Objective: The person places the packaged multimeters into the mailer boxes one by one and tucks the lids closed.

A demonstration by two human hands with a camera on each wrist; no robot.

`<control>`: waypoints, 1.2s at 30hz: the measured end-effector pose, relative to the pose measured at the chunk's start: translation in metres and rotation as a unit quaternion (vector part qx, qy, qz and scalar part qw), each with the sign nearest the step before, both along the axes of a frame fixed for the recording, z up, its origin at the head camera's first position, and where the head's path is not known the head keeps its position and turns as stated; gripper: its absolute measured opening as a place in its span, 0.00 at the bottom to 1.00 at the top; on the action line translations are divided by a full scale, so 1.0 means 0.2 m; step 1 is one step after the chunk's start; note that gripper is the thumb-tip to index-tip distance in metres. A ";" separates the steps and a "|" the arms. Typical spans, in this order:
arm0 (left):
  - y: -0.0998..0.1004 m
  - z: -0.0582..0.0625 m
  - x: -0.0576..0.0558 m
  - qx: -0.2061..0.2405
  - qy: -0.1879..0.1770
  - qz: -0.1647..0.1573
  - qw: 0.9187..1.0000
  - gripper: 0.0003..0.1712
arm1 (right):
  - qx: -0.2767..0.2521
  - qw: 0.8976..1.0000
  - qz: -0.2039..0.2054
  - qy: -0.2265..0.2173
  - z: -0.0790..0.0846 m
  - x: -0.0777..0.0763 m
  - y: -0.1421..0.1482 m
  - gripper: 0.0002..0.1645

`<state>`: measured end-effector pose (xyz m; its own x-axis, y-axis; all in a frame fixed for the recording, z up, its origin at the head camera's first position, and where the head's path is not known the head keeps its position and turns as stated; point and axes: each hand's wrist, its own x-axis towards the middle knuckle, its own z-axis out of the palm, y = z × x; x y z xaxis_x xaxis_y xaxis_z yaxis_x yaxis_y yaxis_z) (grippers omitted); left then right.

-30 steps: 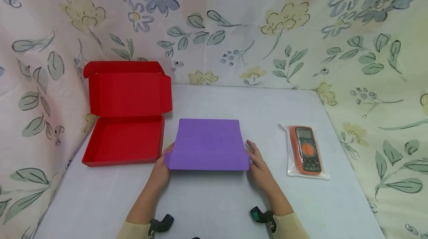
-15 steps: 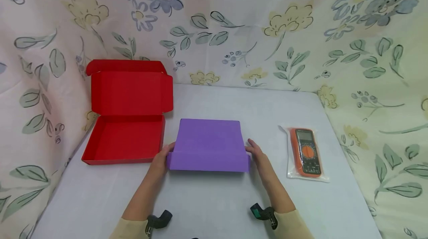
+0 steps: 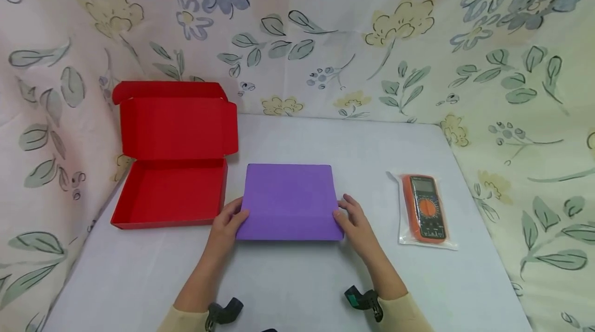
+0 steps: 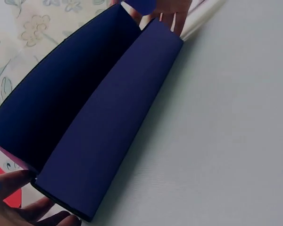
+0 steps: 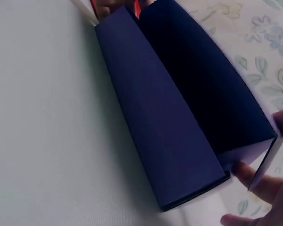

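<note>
A purple cardboard box (image 3: 289, 192) lies in the middle of the table in the head view, its lid slanting over the tray. Both wrist views show a gap between the raised lid and the front wall (image 4: 111, 127), with a dark interior (image 5: 203, 89) behind. My left hand (image 3: 226, 226) grips the box's left end, thumb on the lid's edge and fingers down the side. At the right end, my right hand (image 3: 357, 226) holds the lid with its thumb on top; in the right wrist view a finger (image 5: 247, 175) reaches against the side below the flap.
An open red cardboard box (image 3: 172, 192) stands close to the left hand, its lid upright at the back. On the right lies an orange multimeter (image 3: 425, 210) in a clear plastic bag. A floral cloth (image 3: 325, 37) hangs behind the white table (image 3: 297, 285).
The purple lid's front flap has gone from hanging outside to out of sight under the lid. Both thumbs have come up onto the lid's edges.
</note>
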<state>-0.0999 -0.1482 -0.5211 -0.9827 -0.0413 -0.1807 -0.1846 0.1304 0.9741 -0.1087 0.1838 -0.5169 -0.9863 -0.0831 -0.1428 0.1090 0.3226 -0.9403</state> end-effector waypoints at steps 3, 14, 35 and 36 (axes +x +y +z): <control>0.00 -0.01 0.01 -0.014 0.015 0.007 1.000 0.26 | 0.008 1.000 -0.001 0.002 0.00 0.01 0.00 0.28; 0.01 -0.04 0.06 0.008 0.051 0.045 0.998 0.25 | 0.009 1.000 -0.015 0.024 -0.01 0.04 -0.03 0.25; 0.08 -0.06 0.21 -0.094 0.038 0.126 0.987 0.27 | 0.081 0.987 -0.139 0.009 -0.02 0.17 -0.08 0.22; 0.08 -0.06 0.22 -0.089 0.042 0.122 0.988 0.27 | 0.076 0.988 -0.136 0.008 -0.01 0.17 -0.08 0.22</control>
<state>-0.0562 -0.1327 -0.5335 -0.9508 -0.3022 -0.0681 -0.1518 0.2630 0.9528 -0.0740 0.1675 -0.5196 -0.9714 0.2064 -0.1172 0.1962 0.4205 -0.8858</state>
